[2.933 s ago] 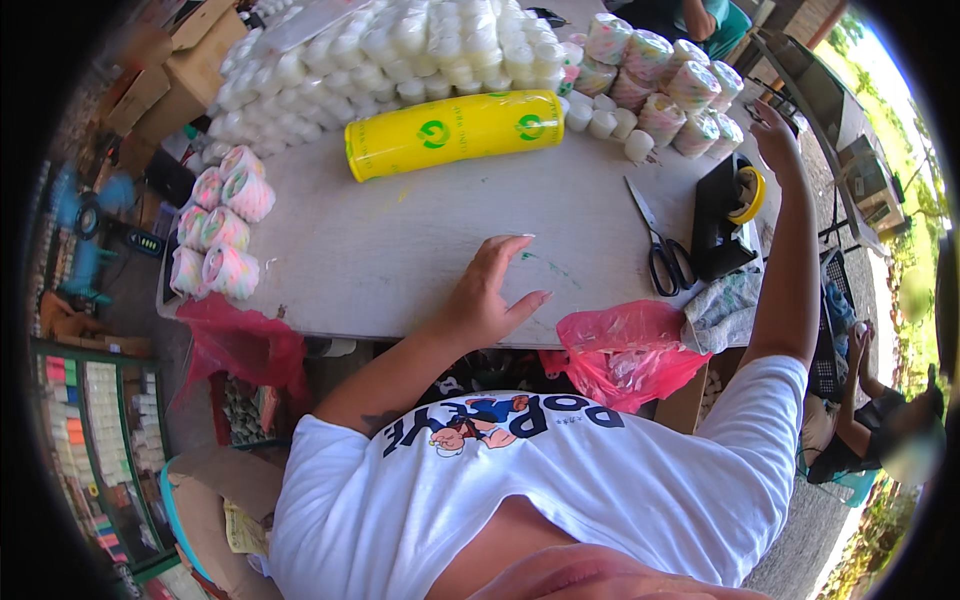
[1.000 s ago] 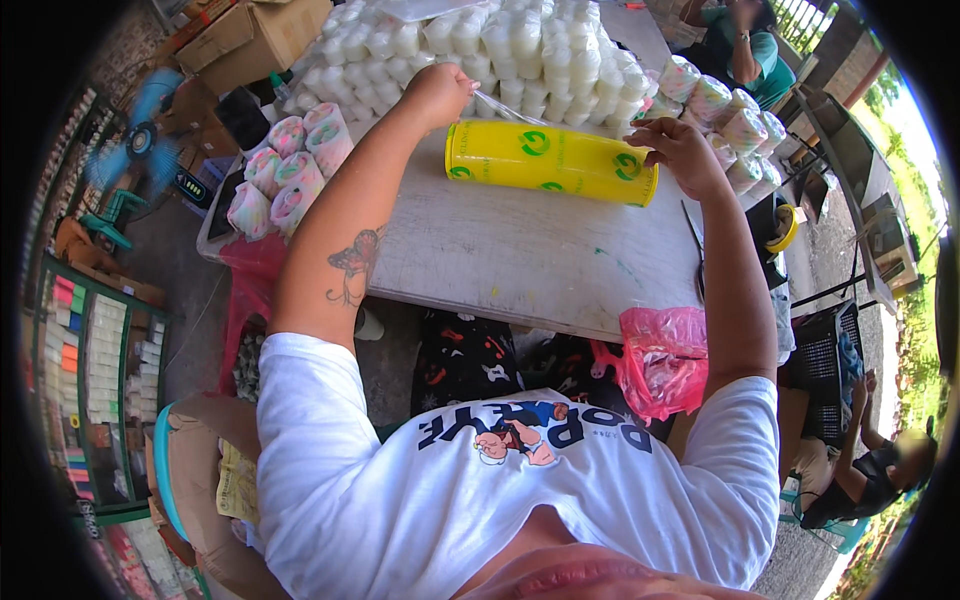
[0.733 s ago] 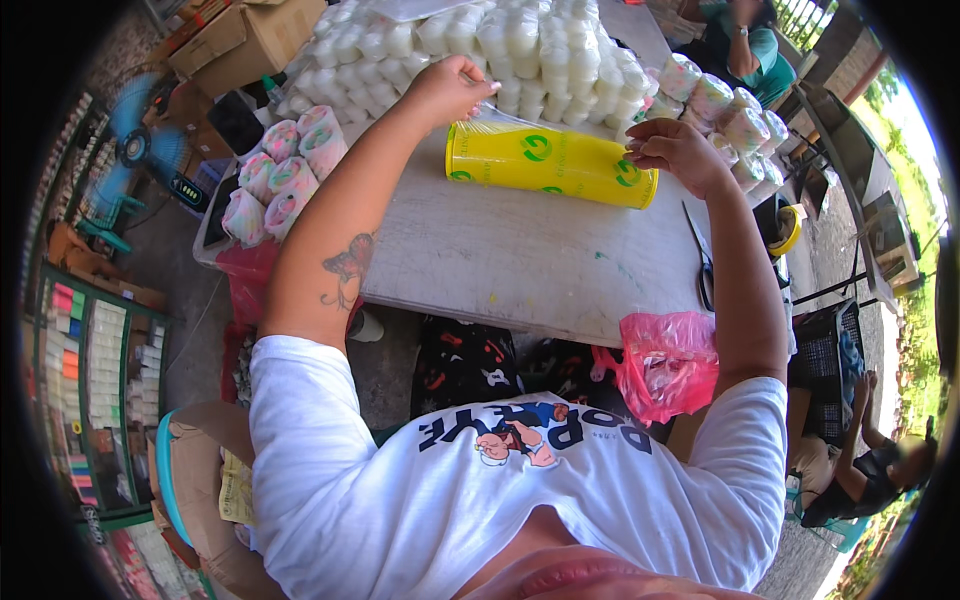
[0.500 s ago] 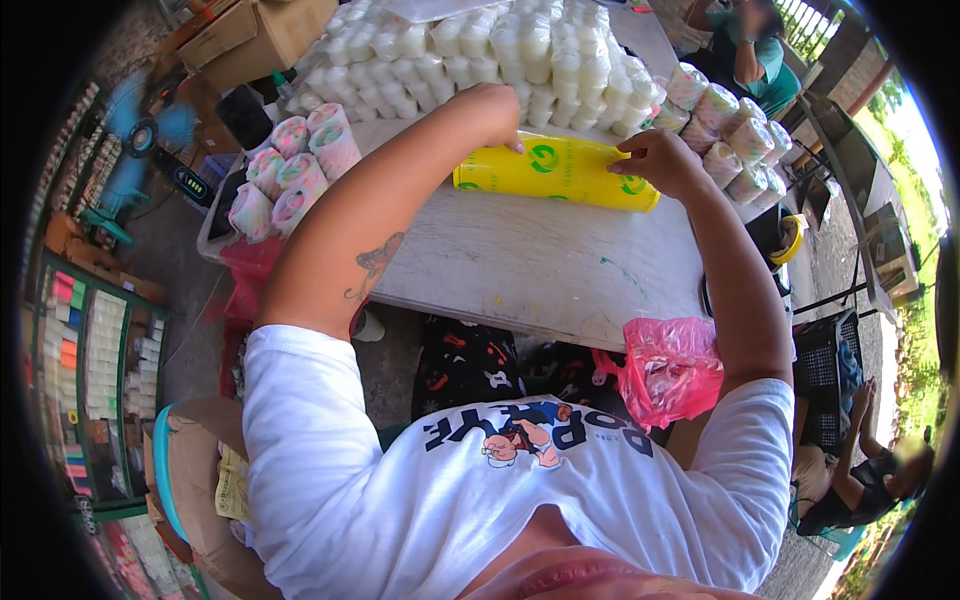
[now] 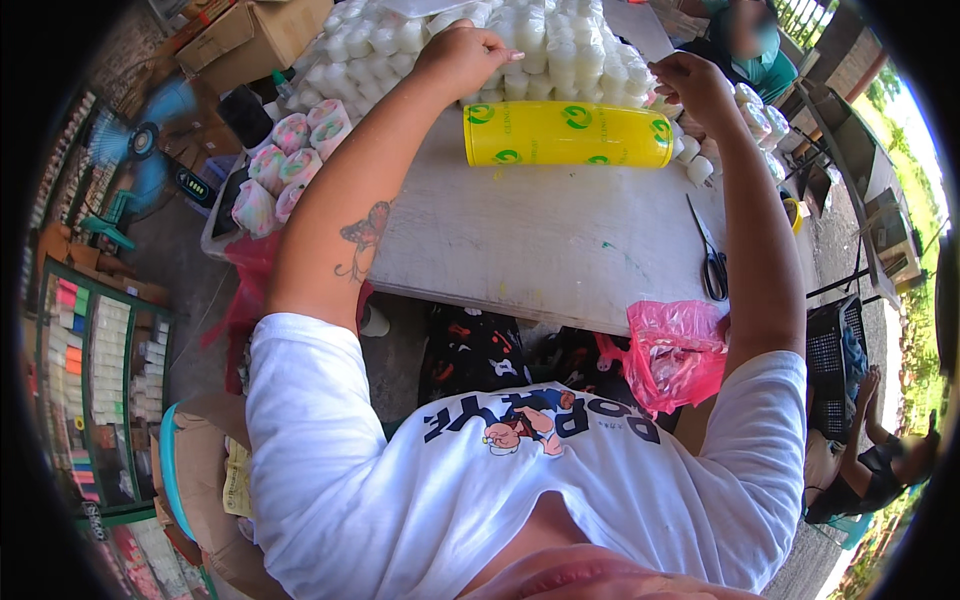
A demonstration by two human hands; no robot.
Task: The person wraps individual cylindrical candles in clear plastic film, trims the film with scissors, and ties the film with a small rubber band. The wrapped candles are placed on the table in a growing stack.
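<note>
A yellow roll of plastic film (image 5: 570, 135) with green marks lies crosswise on the table, in front of the stacked white pieces. Beyond its left end, my left hand (image 5: 467, 60) is raised with thumb and fingers pinched together. My right hand (image 5: 693, 88) hangs past the roll's right end, its fingertips also pinched. Both hands are apart from the roll's body. What the fingertips grip is too thin or clear to make out. Black-handled scissors (image 5: 713, 265) rest on the table near my right forearm.
Plastic-wrapped white pieces (image 5: 560, 55) are piled along the far side. Multicoloured wrapped bundles (image 5: 290, 160) stand at the left. A pink plastic bag (image 5: 675, 355) hangs at the near right edge of the table (image 5: 520, 240). A person (image 5: 750, 45) sits at the far right.
Both hands have left the roll and moved up and away, fingers pinched. The roll has shifted slightly farther and right, turned straighter. The scissors, hidden before by my right arm, now show.
</note>
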